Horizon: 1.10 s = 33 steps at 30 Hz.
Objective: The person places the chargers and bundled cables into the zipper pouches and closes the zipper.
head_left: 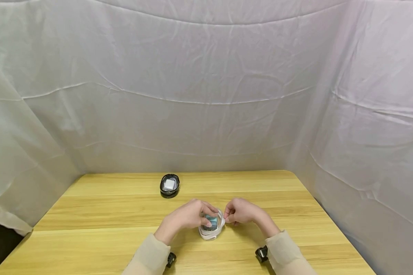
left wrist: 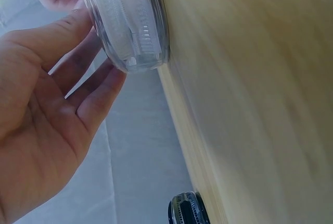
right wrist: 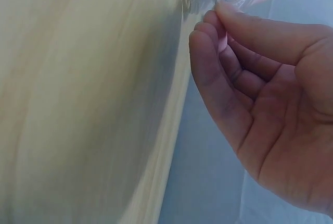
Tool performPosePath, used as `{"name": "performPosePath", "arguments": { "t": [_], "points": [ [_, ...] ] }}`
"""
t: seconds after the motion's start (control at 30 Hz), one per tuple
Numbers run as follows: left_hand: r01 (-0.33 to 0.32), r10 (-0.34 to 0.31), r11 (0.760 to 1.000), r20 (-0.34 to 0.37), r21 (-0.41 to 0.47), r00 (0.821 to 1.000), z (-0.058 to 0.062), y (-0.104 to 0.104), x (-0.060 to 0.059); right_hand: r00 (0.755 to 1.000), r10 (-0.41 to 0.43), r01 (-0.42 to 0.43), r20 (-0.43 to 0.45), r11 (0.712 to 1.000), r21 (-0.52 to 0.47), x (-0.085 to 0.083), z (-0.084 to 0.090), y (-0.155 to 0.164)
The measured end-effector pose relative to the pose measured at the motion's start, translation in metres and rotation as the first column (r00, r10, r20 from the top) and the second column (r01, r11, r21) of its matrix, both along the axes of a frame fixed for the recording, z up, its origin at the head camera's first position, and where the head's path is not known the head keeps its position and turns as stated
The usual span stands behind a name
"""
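while the left hand [head_left: 187, 216] curls around the clear zip case [head_left: 211, 225], its fingers hide the teal contents. right hand [head_left: 241, 212] pinches the case's edge; behind the case, the black case [head_left: 169, 185] holds something white, indistinct.

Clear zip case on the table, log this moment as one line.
left hand grips clear zip case | right hand pinches its zipper edge | case rests on table | black case behind, untouched

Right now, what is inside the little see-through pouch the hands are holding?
Inside the clear zip pouch sits something teal. The left hand covers part of it, so what it is cannot be told. The right hand pinches the pouch's edge.
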<state>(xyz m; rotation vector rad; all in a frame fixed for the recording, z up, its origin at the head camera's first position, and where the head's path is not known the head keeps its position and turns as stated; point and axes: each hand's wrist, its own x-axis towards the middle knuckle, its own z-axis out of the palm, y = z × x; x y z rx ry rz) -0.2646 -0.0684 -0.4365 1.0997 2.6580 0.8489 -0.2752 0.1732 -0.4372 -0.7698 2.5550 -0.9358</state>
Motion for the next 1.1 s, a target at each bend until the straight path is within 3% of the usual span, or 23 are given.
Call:
{"name": "performPosePath", "arguments": {
  "t": [0.47, 1.1],
  "points": [
    [-0.002, 0.002, 1.0, 0.018, 0.003, 1.0, 0.0011, 0.0006, 0.0012, 0.997, 0.042, -0.041, 0.068, 0.999, -0.019, 0.0007, 0.0019, 0.0008],
    [0.049, -0.049, 0.999, -0.002, 0.01, 0.999, 0.0008, -0.0046, -0.0034, 1.0, 0.004, -0.004, 0.021, 1.0, -0.006, 0.0022, 0.0012, -0.0006]
  ]
}}
